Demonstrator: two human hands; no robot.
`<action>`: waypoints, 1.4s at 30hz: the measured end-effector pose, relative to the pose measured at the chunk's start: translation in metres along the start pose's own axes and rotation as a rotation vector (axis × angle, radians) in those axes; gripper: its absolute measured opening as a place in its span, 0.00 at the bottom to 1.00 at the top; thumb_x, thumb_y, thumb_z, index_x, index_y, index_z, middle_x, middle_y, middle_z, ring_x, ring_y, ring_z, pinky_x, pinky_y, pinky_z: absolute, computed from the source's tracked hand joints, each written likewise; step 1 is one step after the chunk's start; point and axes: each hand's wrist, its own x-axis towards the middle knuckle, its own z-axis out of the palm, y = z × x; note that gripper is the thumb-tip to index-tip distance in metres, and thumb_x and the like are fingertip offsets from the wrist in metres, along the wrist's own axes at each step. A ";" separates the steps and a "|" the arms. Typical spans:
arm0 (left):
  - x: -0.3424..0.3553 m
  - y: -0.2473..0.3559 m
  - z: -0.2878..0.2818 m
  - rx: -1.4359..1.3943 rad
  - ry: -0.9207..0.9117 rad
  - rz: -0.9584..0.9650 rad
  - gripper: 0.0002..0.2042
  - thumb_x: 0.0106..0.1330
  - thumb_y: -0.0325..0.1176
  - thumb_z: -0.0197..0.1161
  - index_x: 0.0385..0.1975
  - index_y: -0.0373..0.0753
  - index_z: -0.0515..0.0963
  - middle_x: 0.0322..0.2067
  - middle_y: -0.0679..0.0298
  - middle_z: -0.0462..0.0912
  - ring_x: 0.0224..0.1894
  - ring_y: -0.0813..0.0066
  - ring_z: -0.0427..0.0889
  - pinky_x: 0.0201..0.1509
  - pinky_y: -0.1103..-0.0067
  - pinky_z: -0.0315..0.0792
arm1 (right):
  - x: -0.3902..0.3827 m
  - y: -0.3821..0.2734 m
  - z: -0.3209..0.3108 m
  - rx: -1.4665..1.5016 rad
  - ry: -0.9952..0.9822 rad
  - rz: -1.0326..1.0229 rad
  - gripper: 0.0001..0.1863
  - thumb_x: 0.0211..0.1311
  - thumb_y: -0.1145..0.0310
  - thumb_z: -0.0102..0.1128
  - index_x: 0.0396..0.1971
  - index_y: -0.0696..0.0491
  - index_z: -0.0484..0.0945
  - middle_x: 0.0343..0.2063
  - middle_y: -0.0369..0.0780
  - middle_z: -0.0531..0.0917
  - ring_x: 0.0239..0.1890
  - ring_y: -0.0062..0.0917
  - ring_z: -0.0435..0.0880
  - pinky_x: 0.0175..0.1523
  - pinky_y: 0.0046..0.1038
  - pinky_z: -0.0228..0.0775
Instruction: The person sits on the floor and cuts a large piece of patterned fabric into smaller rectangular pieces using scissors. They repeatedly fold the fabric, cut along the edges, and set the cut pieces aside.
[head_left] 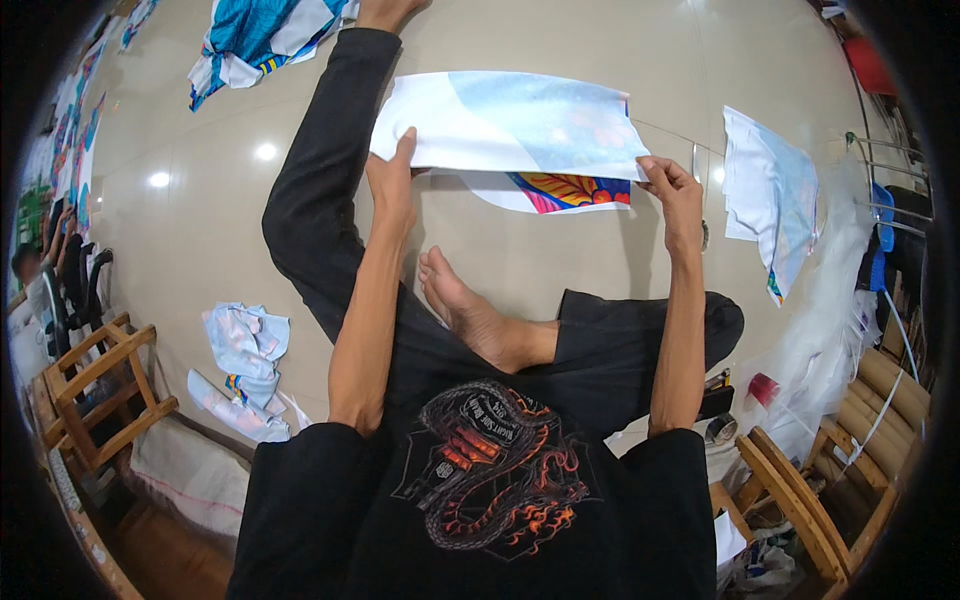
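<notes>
I sit on a glossy beige floor with one leg stretched out and the other folded. A folded piece of printed fabric [510, 125], white and pale blue with a bright orange, blue and pink patch underneath, lies on the floor in front of me. My left hand [392, 180] pinches its left edge. My right hand [672, 190] grips its right corner. Both arms are stretched forward over my legs.
Another folded white and blue fabric piece [770, 195] lies to the right. A crumpled fabric heap [245, 350] sits at the left, more printed cloth [265, 35] at the top left. Wooden chairs [100, 390] [810, 500] stand at both lower sides. A person sits far left.
</notes>
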 end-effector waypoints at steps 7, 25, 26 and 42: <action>-0.016 -0.027 -0.031 0.547 -0.088 0.275 0.17 0.70 0.30 0.65 0.54 0.27 0.76 0.39 0.49 0.87 0.41 0.61 0.86 0.46 0.68 0.76 | -0.017 0.070 0.016 -0.135 0.037 0.030 0.11 0.70 0.70 0.66 0.48 0.58 0.86 0.28 0.31 0.80 0.28 0.14 0.75 0.35 0.18 0.69; -0.012 -0.027 -0.045 0.744 -0.357 0.279 0.28 0.68 0.24 0.62 0.69 0.45 0.74 0.74 0.45 0.66 0.74 0.48 0.67 0.76 0.62 0.64 | -0.027 0.052 0.018 -0.530 -0.014 -0.228 0.22 0.66 0.77 0.57 0.59 0.55 0.82 0.53 0.46 0.85 0.40 0.28 0.81 0.49 0.28 0.74; -0.013 -0.028 -0.045 0.742 -0.360 0.287 0.27 0.67 0.23 0.61 0.69 0.43 0.74 0.74 0.43 0.64 0.74 0.46 0.67 0.75 0.63 0.64 | -0.027 0.052 0.019 -0.546 -0.017 -0.234 0.22 0.65 0.78 0.57 0.59 0.55 0.82 0.54 0.46 0.85 0.40 0.29 0.81 0.49 0.28 0.74; 0.000 -0.046 -0.059 0.879 -0.426 0.288 0.36 0.67 0.27 0.65 0.76 0.35 0.62 0.78 0.39 0.49 0.80 0.45 0.53 0.81 0.65 0.55 | -0.021 0.073 0.014 -0.708 -0.012 -0.399 0.25 0.64 0.80 0.58 0.61 0.50 0.82 0.56 0.45 0.82 0.38 0.27 0.79 0.46 0.27 0.74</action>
